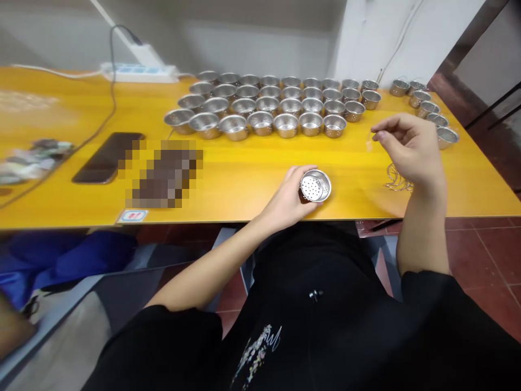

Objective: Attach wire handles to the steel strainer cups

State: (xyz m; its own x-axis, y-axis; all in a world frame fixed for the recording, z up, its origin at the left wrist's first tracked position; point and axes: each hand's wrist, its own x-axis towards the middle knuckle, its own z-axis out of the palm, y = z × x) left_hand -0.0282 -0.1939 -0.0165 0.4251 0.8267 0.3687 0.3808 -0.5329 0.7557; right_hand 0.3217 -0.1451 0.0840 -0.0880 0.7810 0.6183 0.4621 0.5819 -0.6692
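Observation:
My left hand grips a small perforated steel cup, tilted so its holed bottom faces me, near the front edge of the yellow table. My right hand hovers above the table to the right, thumb and forefinger pinched together on something thin that I cannot make out. Just under that hand lies a small heap of wire handles. Several rows of matching steel cups stand at the back of the table.
A short line of more cups runs along the right edge. A dark phone and a blurred-out item lie at left, with a white power strip and its cable behind. A blue cloth sits below the table.

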